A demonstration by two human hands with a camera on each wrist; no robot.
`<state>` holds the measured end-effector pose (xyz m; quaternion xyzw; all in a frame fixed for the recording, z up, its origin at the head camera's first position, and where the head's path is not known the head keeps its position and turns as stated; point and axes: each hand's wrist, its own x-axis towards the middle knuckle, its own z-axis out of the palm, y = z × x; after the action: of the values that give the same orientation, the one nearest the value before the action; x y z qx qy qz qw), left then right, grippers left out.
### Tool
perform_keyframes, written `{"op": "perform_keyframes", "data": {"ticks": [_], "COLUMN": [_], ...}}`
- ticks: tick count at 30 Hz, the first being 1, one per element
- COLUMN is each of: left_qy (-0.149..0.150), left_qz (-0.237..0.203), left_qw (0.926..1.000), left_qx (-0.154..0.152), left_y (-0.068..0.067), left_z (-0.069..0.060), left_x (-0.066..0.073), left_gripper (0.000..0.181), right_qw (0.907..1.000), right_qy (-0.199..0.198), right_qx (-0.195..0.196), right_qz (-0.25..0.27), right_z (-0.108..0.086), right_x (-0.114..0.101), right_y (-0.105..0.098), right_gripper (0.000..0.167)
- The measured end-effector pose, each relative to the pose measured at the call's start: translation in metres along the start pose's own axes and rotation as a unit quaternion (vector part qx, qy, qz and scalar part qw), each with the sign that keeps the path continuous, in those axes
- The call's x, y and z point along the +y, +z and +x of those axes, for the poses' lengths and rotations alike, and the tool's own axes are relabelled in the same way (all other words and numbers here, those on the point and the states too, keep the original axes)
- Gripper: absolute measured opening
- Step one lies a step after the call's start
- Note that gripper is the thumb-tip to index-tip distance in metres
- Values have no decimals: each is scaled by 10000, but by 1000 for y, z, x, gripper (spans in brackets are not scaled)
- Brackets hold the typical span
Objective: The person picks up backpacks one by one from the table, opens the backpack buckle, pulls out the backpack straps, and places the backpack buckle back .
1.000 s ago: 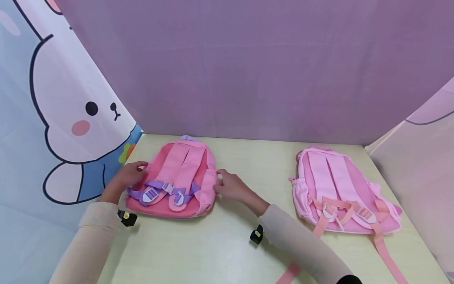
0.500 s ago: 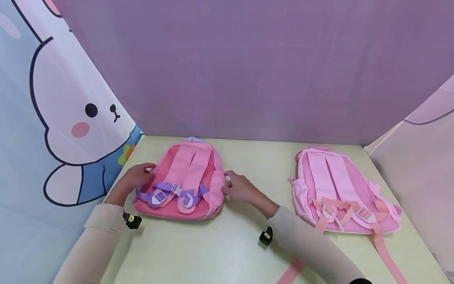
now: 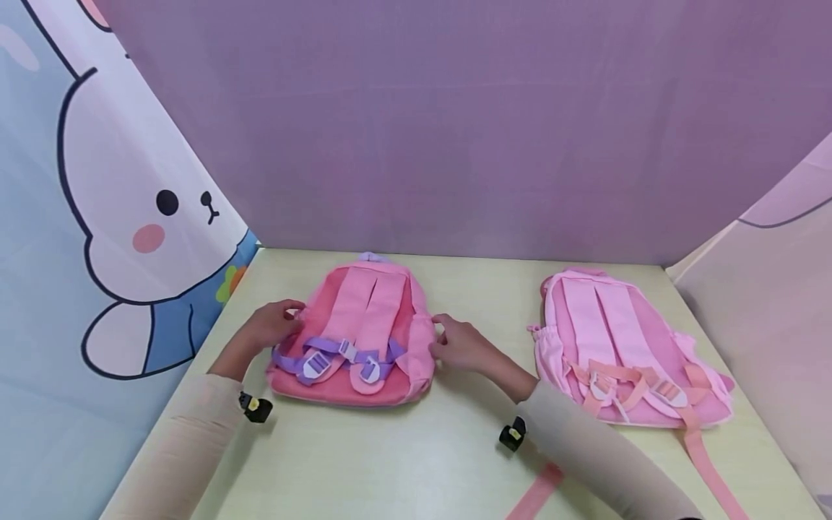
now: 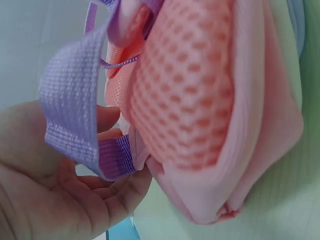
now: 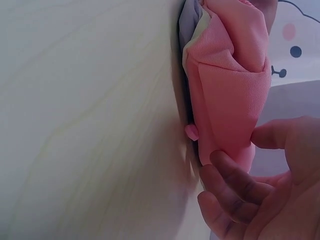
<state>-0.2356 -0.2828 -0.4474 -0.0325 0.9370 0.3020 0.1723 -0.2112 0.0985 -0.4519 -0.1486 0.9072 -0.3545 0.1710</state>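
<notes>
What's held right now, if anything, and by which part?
The purple-strapped bag, by its two sides: left grip at its left side, right grip at its right.

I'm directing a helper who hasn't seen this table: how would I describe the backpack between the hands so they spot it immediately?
Find the pale table in front of the purple backdrop. On its left half, between the left hand and right hand, lies a pink backpack. Purple webbing crosses it; the other backpack, also pink, has salmon webbing.
</notes>
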Motion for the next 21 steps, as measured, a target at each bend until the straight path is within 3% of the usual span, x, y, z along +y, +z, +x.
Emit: {"op": "perform_keyframes", "data": {"ticks": [8, 21], "left_qy": [-16, 200], "left_qz": [-110, -215], "left_qw": [9999, 9994], "left_qx": [-93, -180], "left_y": [10, 30], "left_z": [3, 6], "left_x": [14, 32], "left_gripper": [52, 47], "right_qw": [9997, 9989], "right_qy": [227, 350], "right_qx": [7, 4], "right_qz": [-80, -313], "right_z": [-11, -25], "right_x": [10, 35], "right_y": [-13, -31], "right_gripper": [62, 63]}}
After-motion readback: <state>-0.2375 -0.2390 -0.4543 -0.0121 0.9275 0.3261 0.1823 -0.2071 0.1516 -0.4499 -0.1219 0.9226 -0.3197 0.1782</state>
